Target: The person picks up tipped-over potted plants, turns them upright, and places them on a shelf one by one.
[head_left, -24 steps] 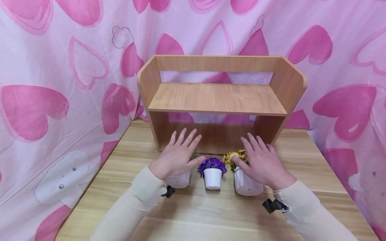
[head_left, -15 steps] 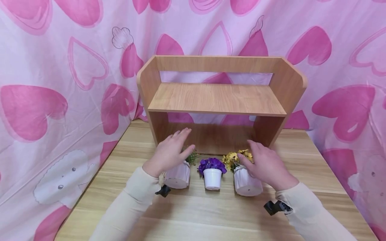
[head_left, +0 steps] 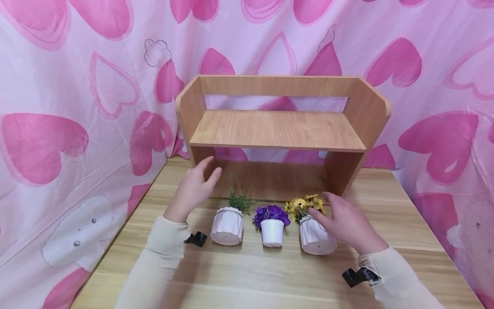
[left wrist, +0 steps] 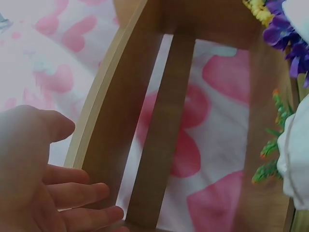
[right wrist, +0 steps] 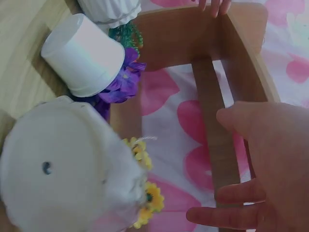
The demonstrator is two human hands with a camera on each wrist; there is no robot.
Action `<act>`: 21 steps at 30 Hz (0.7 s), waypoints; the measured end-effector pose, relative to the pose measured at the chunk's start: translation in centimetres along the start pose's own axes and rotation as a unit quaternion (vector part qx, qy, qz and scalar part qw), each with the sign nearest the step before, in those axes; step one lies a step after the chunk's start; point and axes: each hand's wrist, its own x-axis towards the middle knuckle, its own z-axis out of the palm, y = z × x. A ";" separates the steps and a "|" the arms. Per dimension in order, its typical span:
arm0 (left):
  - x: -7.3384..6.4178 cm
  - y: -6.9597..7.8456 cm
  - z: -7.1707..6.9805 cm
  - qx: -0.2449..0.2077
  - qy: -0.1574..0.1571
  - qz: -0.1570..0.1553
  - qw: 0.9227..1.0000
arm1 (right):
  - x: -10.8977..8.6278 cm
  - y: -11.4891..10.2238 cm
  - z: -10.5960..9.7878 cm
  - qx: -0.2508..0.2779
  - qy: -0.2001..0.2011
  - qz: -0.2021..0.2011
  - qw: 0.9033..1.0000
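Note:
My left hand point(head_left: 194, 189) is raised left of a white pot point(head_left: 227, 226) with a green plant, its fingers relaxed and holding nothing. Its thumb and fingers stand apart in the left wrist view. My right hand point(head_left: 352, 225) hovers at the right of a white pot point(head_left: 317, 236) with yellow flowers point(head_left: 305, 206), its loose fingers around nothing. Between these two is a smaller smooth white pot point(head_left: 272, 233) with purple flowers point(head_left: 272, 213). All three pots lie on their sides, blooms pointing away from me; the right wrist view shows a hole in one base.
A two-level wooden shelf point(head_left: 278, 128) stands on the wooden table point(head_left: 262, 279) just behind the flowers. A pink heart-patterned cloth point(head_left: 50, 141) hangs behind it and at both sides. Black wrist mounts point(head_left: 196, 239) stick out from both sleeves.
My left hand has moved left, off the green plant's pot, which now shows fully. The right hand has shifted slightly right and down, turning sideways. The pots stay where they were.

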 end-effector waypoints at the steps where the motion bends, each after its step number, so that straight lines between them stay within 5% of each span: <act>1: 0.0 -0.2 -0.2 -0.004 0.002 -0.006 1.000 | -0.1 0.2 0.2 0.002 0.002 0.000 1.000; 8: 0.0 -0.9 -1.8 -0.008 0.015 -0.049 0.999 | -0.7 1.7 1.4 0.022 -0.019 0.031 0.999; 15: -0.2 -1.2 -2.9 -0.028 0.038 -0.055 0.997 | -1.3 3.1 2.7 0.033 -0.025 0.039 0.998; 21: -0.1 -1.8 -3.5 -0.039 0.121 -0.044 0.991 | -1.5 3.9 3.4 0.056 -0.046 0.062 0.995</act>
